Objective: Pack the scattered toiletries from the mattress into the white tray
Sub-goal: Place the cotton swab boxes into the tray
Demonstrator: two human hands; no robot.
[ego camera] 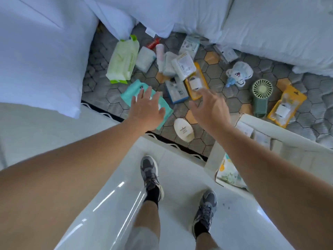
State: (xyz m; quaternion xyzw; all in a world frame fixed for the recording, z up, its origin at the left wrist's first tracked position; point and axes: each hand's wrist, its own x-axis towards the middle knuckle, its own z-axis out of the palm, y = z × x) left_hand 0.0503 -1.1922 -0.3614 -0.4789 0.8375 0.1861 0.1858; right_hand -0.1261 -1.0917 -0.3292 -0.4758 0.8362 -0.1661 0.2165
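Toiletries lie scattered on the grey hexagon-patterned mattress (115,98). My left hand (146,107) hovers open, fingers spread, over a teal wipes pack (167,112). My right hand (210,107) is open with fingers curled loosely, its fingertips near a yellow pouch (196,82) and beside a blue box (177,92). A white oval bottle (183,129) lies below, between my hands. A green wipes pack (123,60) lies at the left, with several white packets (183,66) in the middle. The white tray (270,128) stands at the right edge and holds a few packets.
White pillows (41,51) and bedding (270,24) surround the pile. A green handheld fan (261,96), a second yellow pouch (286,107) and a bear-shaped item (238,73) lie at the right. My shoes stand on the glossy white floor (180,177) below.
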